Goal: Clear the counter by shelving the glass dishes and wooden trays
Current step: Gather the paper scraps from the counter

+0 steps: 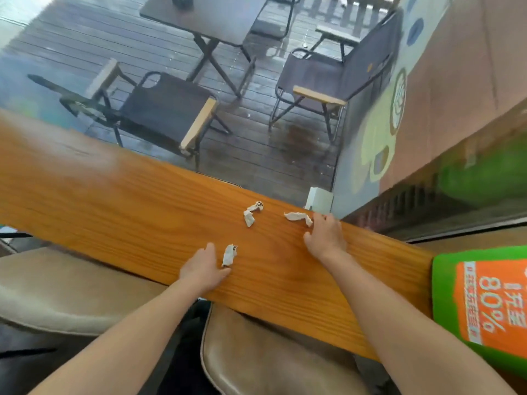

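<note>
A long orange-brown wooden counter (119, 201) runs from left to right across the view. No glass dishes or wooden trays are in sight. Three crumpled white paper scraps lie on it: one (229, 255) beside my left hand (203, 269), one (298, 217) touching the fingertips of my right hand (325, 233), and one (251, 213) further back between them. Both hands rest palm down on the counter with fingers spread, and neither holds anything.
A green and orange sign (482, 303) stands at the counter's right end. A small white box (318, 198) sits at the far edge by the window. Brown padded stools (271, 357) stand under the counter. Through the glass are folding chairs (159, 109) and a table (205, 15) on a wet deck.
</note>
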